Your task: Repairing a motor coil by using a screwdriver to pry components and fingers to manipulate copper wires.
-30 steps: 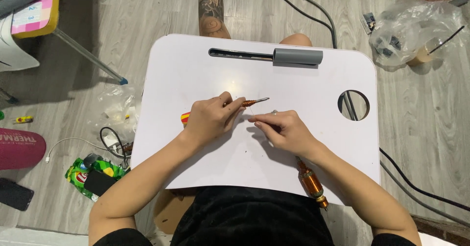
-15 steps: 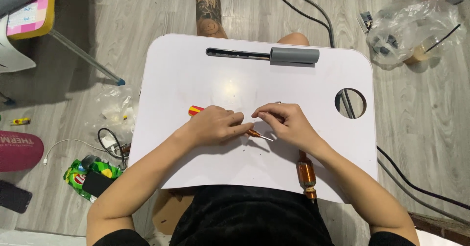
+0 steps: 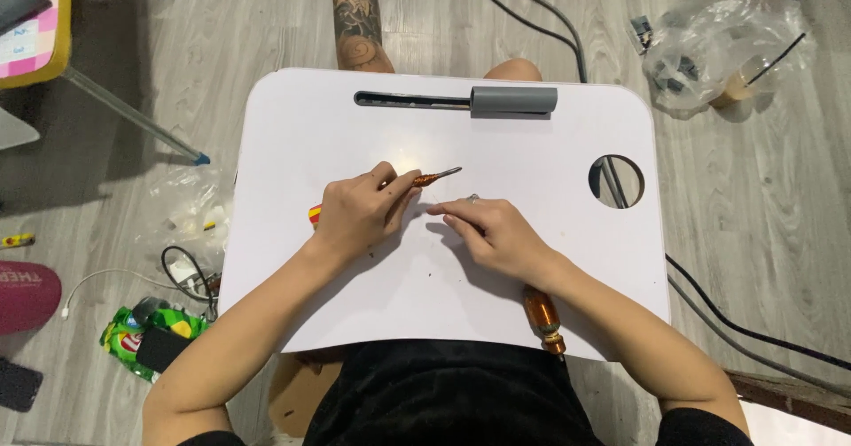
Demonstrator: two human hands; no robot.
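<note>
A green snack packet (image 3: 146,332) lies on the floor, left of the white lap table (image 3: 532,144). The left hand (image 3: 359,215) grips a copper-tipped screwdriver (image 3: 434,177); the right hand (image 3: 492,233) rests with loosely curled fingers, its hold unclear.

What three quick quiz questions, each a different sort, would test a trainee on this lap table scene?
1. True or false: the left hand holds a small screwdriver whose metal tip points toward the round hole in the white table.
2. Multiple choice: the orange handle near the table's front edge lies A) under the right forearm, B) in the grey slot, C) on the floor.
3. Fill in: the right hand rests with its fingertips on the ____.

Key: 1 true; 2 A; 3 table.
</note>
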